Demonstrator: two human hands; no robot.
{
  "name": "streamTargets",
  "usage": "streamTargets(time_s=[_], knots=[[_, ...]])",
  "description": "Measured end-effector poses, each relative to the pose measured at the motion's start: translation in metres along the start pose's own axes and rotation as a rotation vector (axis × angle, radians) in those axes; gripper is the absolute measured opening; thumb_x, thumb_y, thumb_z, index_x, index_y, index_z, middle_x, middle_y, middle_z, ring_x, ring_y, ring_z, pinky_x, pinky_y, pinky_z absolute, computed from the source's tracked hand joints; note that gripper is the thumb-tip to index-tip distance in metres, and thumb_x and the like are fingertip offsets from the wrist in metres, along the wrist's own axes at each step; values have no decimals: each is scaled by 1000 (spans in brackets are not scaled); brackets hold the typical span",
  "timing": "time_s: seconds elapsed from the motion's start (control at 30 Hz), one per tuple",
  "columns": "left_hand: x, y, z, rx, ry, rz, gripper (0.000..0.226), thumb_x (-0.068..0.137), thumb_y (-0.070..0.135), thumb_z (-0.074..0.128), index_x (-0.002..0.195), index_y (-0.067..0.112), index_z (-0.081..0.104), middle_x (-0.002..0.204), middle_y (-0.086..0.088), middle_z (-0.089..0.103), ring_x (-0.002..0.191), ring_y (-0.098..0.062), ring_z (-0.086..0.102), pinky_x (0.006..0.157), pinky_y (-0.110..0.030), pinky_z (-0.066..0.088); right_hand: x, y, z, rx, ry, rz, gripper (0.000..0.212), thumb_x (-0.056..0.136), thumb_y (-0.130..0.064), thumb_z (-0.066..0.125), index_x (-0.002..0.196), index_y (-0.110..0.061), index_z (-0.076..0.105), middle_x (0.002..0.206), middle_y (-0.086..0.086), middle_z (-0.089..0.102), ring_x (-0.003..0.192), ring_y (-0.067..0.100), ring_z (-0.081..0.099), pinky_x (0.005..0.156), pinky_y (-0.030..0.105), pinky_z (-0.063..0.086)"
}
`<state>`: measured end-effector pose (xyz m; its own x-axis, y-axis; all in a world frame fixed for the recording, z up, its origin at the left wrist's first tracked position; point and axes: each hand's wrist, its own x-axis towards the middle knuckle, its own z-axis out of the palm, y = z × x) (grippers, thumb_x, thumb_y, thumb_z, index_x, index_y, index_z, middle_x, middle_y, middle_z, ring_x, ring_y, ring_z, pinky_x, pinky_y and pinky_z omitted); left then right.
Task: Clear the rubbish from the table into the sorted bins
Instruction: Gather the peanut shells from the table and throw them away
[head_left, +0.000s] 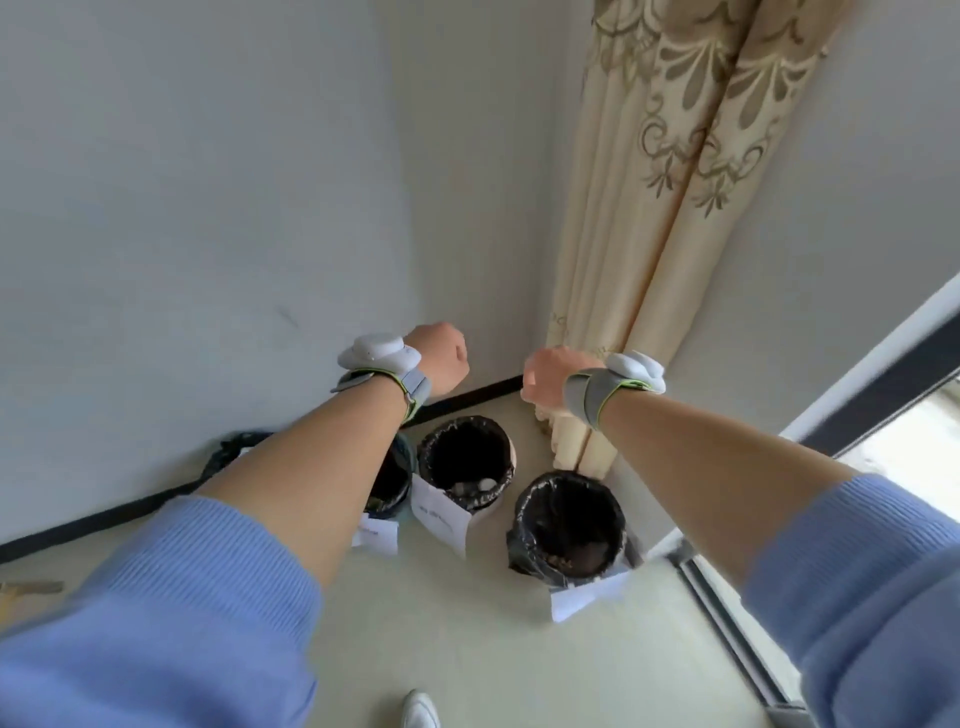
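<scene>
Three round bins lined with black bags stand on the floor in the room corner, each with a white paper label in front. The middle bin (498, 441) holds some pale rubbish at its bottom. Brownish scraps lie in the right bin (608, 493). My left forearm covers most of the left bin (402, 467). My left hand (441, 358) and my right hand (545, 376) are stretched out above the bins, both curled into fists with the fingers turned away from me. No rubbish shows in either hand. Both wrists carry grey straps with white devices.
A beige patterned curtain (649, 234) hangs in the corner behind the bins. A black bag (234, 447) lies by the wall at left. A sliding door track (727, 623) runs along the right. My white shoe (418, 709) is at the bottom edge.
</scene>
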<state>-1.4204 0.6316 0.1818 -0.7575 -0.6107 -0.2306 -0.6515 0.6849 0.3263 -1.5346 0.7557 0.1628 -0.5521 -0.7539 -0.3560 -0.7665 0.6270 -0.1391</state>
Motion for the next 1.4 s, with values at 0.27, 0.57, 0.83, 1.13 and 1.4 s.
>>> streamTargets(time_s=[0.27,0.57,0.83,1.13,1.4], knots=[[-105,-126,-119,-18,207,-207,22,91,19,49,105,16,67,113,-10,65,99,-31,64,80,-30,50,-24,-174,-61,-56,98,-261,23,91,-28,56,103,-17,72,101,5,71,93,29,68,78,32,52],[-268,-341,-206,-7,346,-474,24,92,19,53,110,14,67,118,-11,64,106,-31,62,80,-29,47,-73,-442,-50,-83,139,-562,25,94,-32,57,109,-17,70,109,5,67,96,28,66,75,32,49],[-432,-535,-252,26,373,-801,24,94,22,49,109,15,67,118,-10,65,100,-30,63,76,-27,46,-128,-684,3,-78,78,-831,25,92,-31,57,108,-19,70,106,4,69,95,26,67,78,34,52],[-514,-701,-251,-47,329,-1038,27,96,23,51,116,14,66,121,-6,64,106,-27,62,93,-35,51,-114,-887,58,-211,27,-1027,26,94,-33,54,111,-18,68,109,3,66,95,24,66,74,31,50],[-543,-829,-266,-126,434,-1215,23,93,17,51,104,8,69,107,-9,68,95,-27,63,86,-36,53,-83,-1046,77,-298,-55,-1220,33,97,-25,55,124,-8,61,121,11,62,113,30,59,79,32,41]])
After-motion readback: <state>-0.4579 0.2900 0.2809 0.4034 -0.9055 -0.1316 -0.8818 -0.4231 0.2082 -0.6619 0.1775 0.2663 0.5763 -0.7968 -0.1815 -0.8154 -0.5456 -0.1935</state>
